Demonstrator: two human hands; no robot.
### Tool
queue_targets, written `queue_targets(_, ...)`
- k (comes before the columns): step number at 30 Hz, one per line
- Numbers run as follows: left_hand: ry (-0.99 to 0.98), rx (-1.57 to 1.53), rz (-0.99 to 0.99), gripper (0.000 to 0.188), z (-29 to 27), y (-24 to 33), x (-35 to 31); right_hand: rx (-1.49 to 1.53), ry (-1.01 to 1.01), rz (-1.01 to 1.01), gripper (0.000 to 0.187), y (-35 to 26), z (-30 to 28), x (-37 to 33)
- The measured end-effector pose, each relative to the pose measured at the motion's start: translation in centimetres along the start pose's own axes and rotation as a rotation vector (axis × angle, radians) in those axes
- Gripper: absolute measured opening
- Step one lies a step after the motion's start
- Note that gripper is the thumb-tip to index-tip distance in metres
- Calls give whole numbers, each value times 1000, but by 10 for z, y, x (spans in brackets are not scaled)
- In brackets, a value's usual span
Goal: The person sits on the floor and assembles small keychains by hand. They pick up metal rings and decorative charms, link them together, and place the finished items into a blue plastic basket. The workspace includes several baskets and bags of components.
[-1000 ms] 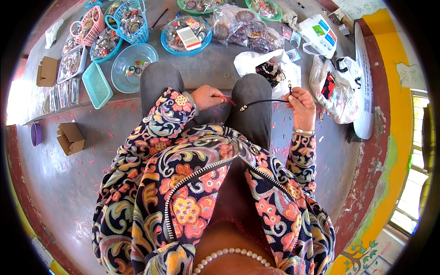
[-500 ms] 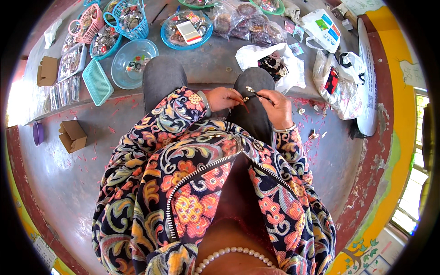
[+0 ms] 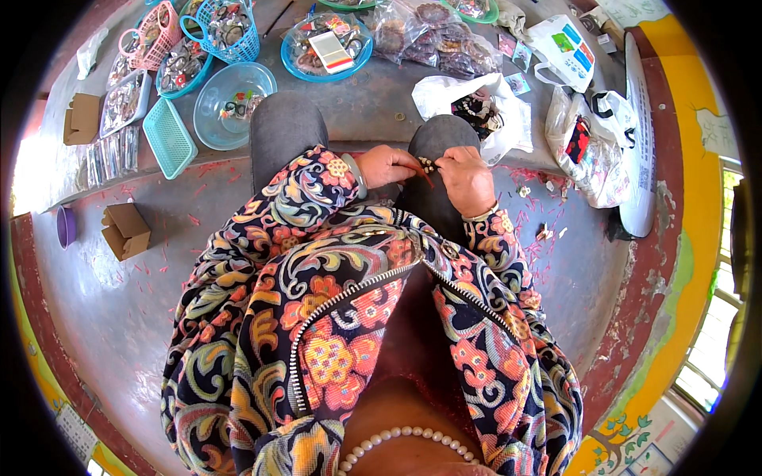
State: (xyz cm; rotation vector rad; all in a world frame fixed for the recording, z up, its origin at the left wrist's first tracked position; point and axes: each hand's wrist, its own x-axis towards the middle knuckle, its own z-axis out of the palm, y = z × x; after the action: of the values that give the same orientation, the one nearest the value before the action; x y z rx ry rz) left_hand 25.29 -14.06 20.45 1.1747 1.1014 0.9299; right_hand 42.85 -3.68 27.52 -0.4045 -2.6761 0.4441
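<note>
Above my right knee, both hands are close together on a small dark hair tie with gold and pearly white beads. My left hand pinches it from the left, and a thin red strip hangs below those fingertips. My right hand is closed on the tie's right side, with fingers curled and knuckles up, hiding that part of the band. Just beyond my right knee, an open white plastic bag holds dark bands with pale beads.
Blue bowl, turquoise basket and a blue basin with a white box stand on the ledge ahead. Clear bags of bundled bands lie behind. A stuffed clear bag sits right. An open carton and red scraps are on the floor.
My right hand has turned over and moved slightly down, its fingers curling in toward the left hand. The beads, which were spread between the hands, are now bunched close. My left hand stays nearly still.
</note>
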Motion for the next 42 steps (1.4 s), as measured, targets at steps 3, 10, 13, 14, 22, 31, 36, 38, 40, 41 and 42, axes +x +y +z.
queue_targets(3,63,-84,-86,21,0,6,-2,-92,10,-17,6,-3,0,1)
queue_targets(10,314,-220,-319,21,-10,-7,-2,35,134,179,7,-8,-11,9)
queue_targets(13,305,-286,-271,24,-12,-15,-1,201,183,198,12,-24,-11,14)
queue_targets(14,296,-309,-260,25,-12,-14,-2,185,196,175,12,-27,-8,14)
queue_targets(22,322,-283,-249,22,-9,-4,-3,160,111,135,8,-27,17,12)
queue_targets(31,272,-124,-183,22,-12,-7,-3,68,53,57,5,-18,19,8)
queue_targets(36,234,109,-84,23,-14,-2,-3,-45,-52,9,5,-18,15,9)
queue_targets(38,219,241,-58,24,-14,3,-4,-71,-69,-1,6,-18,15,9)
queue_targets(40,228,346,85,24,-13,-4,-4,-94,-94,-13,6,-20,14,10)
queue_targets(41,233,398,155,25,-13,-8,-3,-103,-110,-18,6,-22,12,12)
queue_targets(42,255,386,174,24,-12,-12,-3,-112,-127,-25,6,-24,11,13)
